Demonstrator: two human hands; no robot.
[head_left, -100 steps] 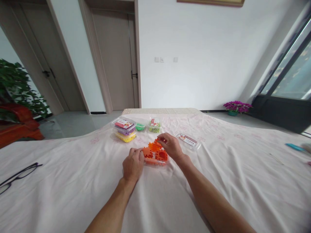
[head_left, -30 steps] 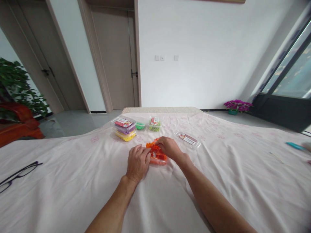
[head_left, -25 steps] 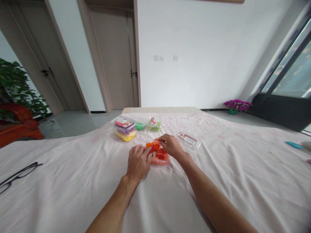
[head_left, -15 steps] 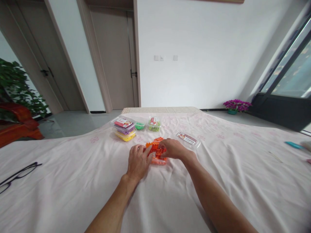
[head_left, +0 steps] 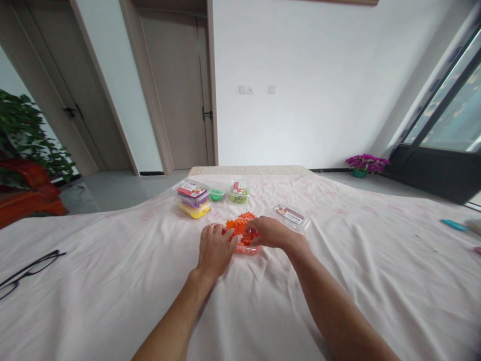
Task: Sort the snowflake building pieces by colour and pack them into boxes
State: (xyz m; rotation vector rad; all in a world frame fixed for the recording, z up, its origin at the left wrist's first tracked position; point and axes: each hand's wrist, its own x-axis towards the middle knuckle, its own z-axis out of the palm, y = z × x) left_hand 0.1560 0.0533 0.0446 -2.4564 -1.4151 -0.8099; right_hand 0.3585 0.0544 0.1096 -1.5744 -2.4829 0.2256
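Note:
An assembly of orange building blocks sits over a clear plastic tray holding more orange blocks on the pale sheet. My left hand grips the assembly's left side with its fingers curled. Its right side is pinched by the closed fingers of my right hand. The tray's clear lid with a printed label lies just right of my right hand.
Behind the hands stand stacked clear boxes of purple and yellow blocks, a green-block tub and a light-green box. Black glasses lie at the far left. A teal object rests at the right edge.
The left hand shifted right onto the orange assembly. The right hand dropped from the assembly's top to its right side. The blocks now sit more compactly between both hands.

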